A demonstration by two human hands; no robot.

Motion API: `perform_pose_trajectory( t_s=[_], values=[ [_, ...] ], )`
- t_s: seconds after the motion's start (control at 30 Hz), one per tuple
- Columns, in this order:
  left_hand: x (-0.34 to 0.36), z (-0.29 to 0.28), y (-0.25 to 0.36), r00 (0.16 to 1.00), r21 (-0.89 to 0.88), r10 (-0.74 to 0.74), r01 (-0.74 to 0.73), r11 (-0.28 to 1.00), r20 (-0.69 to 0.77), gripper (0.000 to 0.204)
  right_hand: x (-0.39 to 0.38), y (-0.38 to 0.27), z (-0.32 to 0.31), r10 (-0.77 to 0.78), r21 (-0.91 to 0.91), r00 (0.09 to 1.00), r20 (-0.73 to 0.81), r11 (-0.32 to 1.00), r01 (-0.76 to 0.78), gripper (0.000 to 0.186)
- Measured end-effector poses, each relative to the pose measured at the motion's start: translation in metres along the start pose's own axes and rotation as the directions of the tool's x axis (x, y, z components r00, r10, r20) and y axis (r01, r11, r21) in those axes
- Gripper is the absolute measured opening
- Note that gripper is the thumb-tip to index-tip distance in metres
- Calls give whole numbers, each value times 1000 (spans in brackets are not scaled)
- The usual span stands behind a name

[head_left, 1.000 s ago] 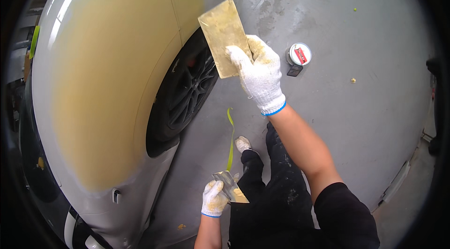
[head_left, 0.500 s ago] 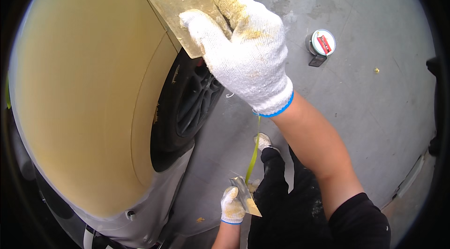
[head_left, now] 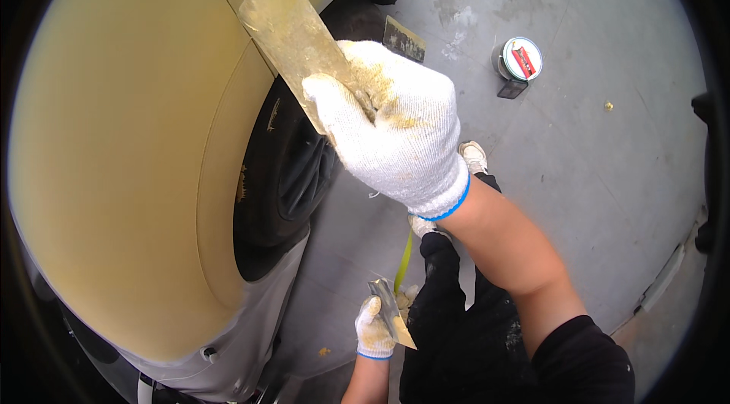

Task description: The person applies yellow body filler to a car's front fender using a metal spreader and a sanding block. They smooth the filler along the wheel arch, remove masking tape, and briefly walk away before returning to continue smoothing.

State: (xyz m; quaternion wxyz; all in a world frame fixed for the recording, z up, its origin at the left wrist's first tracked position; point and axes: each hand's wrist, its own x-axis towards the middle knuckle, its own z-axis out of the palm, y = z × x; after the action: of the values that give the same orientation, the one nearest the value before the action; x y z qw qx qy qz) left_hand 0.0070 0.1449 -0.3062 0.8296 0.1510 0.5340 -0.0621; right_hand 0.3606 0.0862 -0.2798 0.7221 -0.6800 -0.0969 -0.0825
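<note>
A car's curved body panel [head_left: 129, 153], mostly coated beige, fills the left side, with a black wheel [head_left: 293, 187] beneath its arch. On the grey floor [head_left: 578, 199], well right of the wheel, stands a can [head_left: 522, 58] with a white-and-red top, a small dark object [head_left: 512, 89] just beside it. A yellow-green strip [head_left: 404, 261] lies near the person's feet. Beyond the right glove, a dark plate [head_left: 403, 41] with a yellowish edge is partly hidden, and so is part of the wheel.

The right hand [head_left: 399, 130], raised mid-view, grips a yellowish flat spreader [head_left: 285, 31] between thumb and fingers, its blade tilted up-left; whether it touches the panel cannot be told. Low down, the left hand [head_left: 374, 332] is closed around a metal spreader [head_left: 388, 311] with beige paste at its lower corner.
</note>
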Motion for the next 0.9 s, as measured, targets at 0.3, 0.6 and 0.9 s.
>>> perform_pose_trajectory(
  t_s=[0.3,0.6,0.9],
  values=[
    [21,5,10,990,5,74,-75,997,123,28,-44,26,-9,228,-118,967,112,969,-215,19],
    [39,32,24,959,222,77,-140,965,273,30,-118,62,-117,742,68,245,625,261,-963,37],
    [59,50,30,942,216,182,-248,944,283,30,-126,79,-153,615,30,96,782,117,-993,46]
  ],
)
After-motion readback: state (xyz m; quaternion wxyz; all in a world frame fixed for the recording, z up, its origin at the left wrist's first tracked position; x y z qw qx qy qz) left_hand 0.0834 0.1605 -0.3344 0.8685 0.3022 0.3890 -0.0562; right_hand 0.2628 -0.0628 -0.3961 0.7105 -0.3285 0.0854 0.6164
